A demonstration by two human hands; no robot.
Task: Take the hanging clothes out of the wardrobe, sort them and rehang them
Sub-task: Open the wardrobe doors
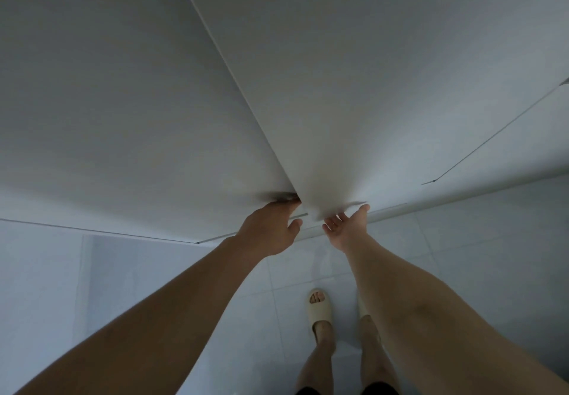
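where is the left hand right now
In the head view the left hand is just left of centre, at the bottom edge of the left wardrobe door beside the seam between the doors, close to the right hand.

A home is suggested by plain white wardrobe doors [154, 102], a pale tiled floor [462, 271] and slippers [320, 308] worn indoors.

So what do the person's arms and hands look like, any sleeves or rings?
Both arms are bare, with no sleeves in view. The left hand and right hand wear no gloves; no rings, watch or bracelets show.
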